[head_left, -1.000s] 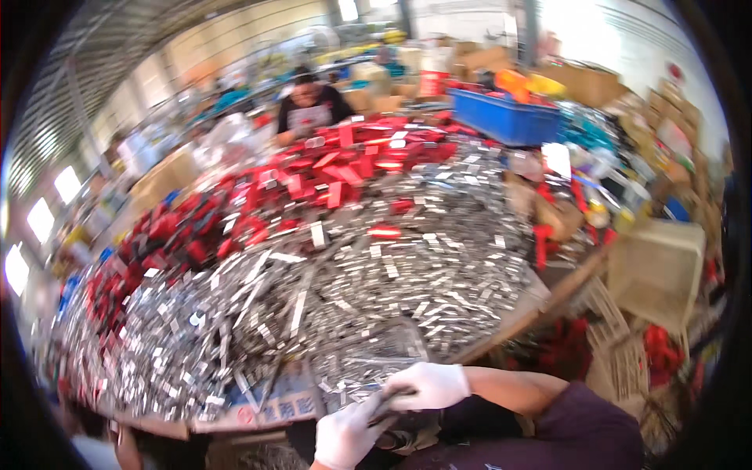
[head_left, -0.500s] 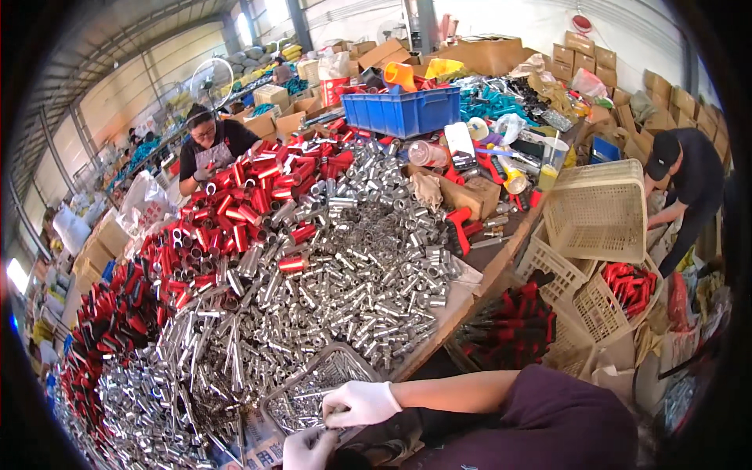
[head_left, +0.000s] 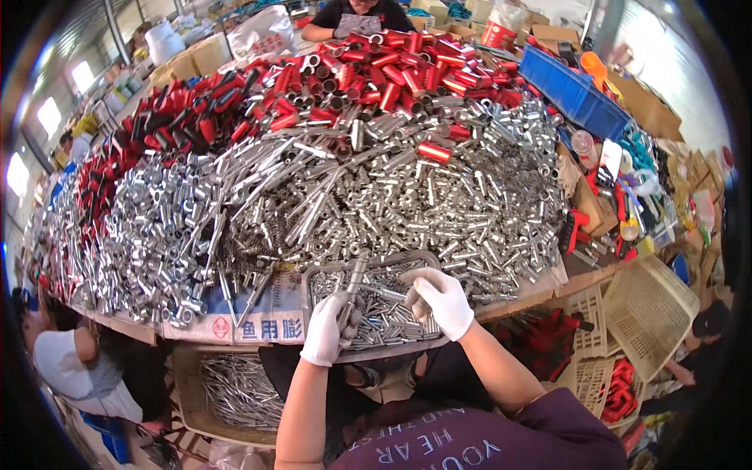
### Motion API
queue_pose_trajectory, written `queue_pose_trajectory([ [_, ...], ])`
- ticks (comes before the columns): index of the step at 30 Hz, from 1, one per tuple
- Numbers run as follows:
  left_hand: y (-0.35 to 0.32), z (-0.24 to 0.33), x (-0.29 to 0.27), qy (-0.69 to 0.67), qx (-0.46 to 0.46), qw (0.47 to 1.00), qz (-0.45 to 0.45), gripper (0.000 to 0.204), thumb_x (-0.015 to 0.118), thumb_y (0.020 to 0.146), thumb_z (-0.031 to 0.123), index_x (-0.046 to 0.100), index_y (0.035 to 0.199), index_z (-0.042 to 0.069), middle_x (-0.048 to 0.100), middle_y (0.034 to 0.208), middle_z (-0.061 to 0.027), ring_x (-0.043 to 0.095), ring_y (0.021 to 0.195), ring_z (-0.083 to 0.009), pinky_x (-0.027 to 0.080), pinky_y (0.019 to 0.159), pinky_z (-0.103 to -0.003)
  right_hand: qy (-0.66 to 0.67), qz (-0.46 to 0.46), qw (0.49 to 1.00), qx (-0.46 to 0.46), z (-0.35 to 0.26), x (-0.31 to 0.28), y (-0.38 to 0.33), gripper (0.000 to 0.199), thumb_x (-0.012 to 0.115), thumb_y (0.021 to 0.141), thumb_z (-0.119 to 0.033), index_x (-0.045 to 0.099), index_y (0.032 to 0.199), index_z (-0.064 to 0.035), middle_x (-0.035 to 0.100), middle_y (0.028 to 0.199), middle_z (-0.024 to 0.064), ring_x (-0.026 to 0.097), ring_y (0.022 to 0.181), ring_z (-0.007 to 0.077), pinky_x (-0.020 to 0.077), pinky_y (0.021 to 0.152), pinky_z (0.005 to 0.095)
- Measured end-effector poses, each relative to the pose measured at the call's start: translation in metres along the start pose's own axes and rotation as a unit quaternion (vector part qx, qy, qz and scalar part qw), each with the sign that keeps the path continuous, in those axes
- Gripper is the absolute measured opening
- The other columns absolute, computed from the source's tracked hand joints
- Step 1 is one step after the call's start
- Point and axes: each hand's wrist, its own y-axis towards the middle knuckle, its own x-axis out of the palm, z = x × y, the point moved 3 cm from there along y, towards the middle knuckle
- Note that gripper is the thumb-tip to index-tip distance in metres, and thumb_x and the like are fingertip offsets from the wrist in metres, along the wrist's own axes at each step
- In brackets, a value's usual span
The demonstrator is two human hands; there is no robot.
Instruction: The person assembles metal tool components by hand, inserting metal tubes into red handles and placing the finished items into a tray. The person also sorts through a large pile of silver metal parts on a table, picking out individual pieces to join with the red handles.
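Note:
Both my hands wear white gloves and work over a grey tray (head_left: pixel 313 276) filled with small silver metal pins, at the near edge of a big table. My left hand (head_left: pixel 330 329) holds a long silver metal tube (head_left: pixel 354 278) upright over the tray. My right hand (head_left: pixel 440 300) is closed around a small silver metal part whose shape I cannot make out. Behind the tray spreads a huge heap of silver metal tubes (head_left: pixel 376 188), with red tubes (head_left: pixel 368 70) piled at the far side.
A person in black (head_left: pixel 356 12) sits at the far side. Another person in white (head_left: pixel 70 364) is at the lower left. A blue crate (head_left: pixel 572 90) and beige plastic baskets (head_left: pixel 646 309) stand on the right. A bin of metal rods (head_left: pixel 235 392) sits under the table.
The view has swung down and left onto the table. My hands have risen over the tray, and my left hand now holds a tube upright.

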Motion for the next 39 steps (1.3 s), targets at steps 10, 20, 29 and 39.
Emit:
queue_pose_trajectory([
  [10,-0.004,-0.001,0.004,0.031,0.065,0.997,-0.041,0.022,0.052,0.092,0.021,0.060,0.094,0.001,0.056,0.073,-0.0025,0.050,0.055,-0.0082,0.039,0.041,-0.022,-0.308,0.127,0.913,-0.238,-0.106,0.023,0.062,0.033,0.061,0.090,-0.012,0.057,0.120,-0.0010,0.069,0.095,0.0110,0.065,0.073,0.0129,0.0520,0.066,0.0264],
  [20,0.002,-0.008,-0.004,0.064,0.081,0.994,-0.028,0.034,0.058,0.090,0.027,0.064,0.106,-0.002,0.061,0.074,-0.0046,0.054,0.053,-0.0087,0.047,0.046,-0.025,-0.695,-0.025,0.618,-0.367,-0.134,0.200,0.203,0.048,0.058,0.089,-0.037,0.054,0.125,-0.0049,0.056,0.127,0.0173,0.052,0.120,0.0325,0.0417,0.102,0.0419],
  [29,0.006,-0.013,-0.005,0.116,0.118,0.985,-0.036,0.041,0.059,0.088,0.034,0.066,0.107,-0.002,0.060,0.064,-0.0058,0.057,0.049,-0.0128,0.048,0.049,-0.029,-0.796,0.008,0.585,-0.158,-0.115,0.231,0.274,0.057,0.045,0.090,-0.058,0.061,0.124,-0.0145,0.062,0.126,0.0108,0.058,0.117,0.0269,0.0381,0.098,0.0491],
  [39,-0.003,0.001,-0.005,0.205,0.140,0.968,-0.041,0.043,0.058,0.086,0.041,0.068,0.107,0.005,0.068,0.087,-0.0217,0.067,0.087,-0.0372,0.052,0.080,-0.043,-0.757,0.006,0.582,-0.296,-0.117,0.293,0.325,0.045,0.050,0.092,-0.046,0.059,0.116,-0.0098,0.062,0.116,0.0131,0.059,0.111,0.0321,0.0422,0.096,0.0482],
])
